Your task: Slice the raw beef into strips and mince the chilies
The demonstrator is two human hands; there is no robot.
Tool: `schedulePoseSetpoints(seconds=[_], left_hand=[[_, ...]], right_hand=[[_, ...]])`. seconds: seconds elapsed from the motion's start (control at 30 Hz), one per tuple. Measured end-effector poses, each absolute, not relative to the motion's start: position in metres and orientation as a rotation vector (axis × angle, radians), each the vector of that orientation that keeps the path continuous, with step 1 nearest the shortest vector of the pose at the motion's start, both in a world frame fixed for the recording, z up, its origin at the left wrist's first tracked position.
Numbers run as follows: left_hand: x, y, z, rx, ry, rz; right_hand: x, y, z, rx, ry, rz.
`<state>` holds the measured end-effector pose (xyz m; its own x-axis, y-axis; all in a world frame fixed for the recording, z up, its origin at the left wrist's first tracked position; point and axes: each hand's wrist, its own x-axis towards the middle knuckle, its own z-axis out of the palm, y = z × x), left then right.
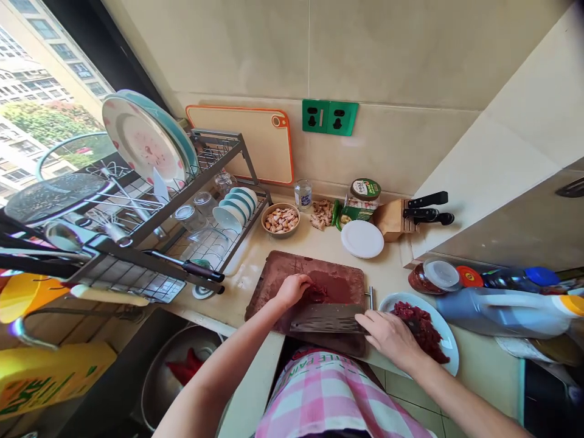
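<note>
Slicing seems step in hand: your right hand (387, 333) wraps cleaver (326, 318) handle, blade's broad face showing over cutting board (280, 272). Your left hand (291, 292) has fingers bunched at dark red meat (320, 294); cannot tell whether they pinch it. Next cut likely calls for fingertips tucked clear, blade brought up to meat. Meat sits on board, left hand's 3 o'clock, right hand's 10 o'clock. Plate (451, 340) of cut pieces (426, 334): right hand's 3 o'clock.
</note>
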<state>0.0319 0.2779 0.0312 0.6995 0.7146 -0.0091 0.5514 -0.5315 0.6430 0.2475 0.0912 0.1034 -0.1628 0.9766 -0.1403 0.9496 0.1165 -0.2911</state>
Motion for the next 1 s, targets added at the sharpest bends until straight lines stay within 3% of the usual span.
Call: schedulePoseSetpoints(seconds=[0.17,0.3,0.53,1.0], left_hand=[[0.005,0.294,0.026,2.228,1.037,0.458],[-0.019,0.286,0.011,2.21,1.22,0.639],[0.006,0.244,-0.011,2.253,1.167,0.739],[0.067,0.218,0.013,2.067,1.199,0.974]], right_hand=[[0.236,0.045,0.065,-2.032,-0.993,1.21],[0.227,0.028,0.037,-1.863,-0.388,1.395],[0.192,0.053,0.016,-1.797,-0.421,1.477],[0.146,0.1,0.027,-1.664,-0.524,1.503]])
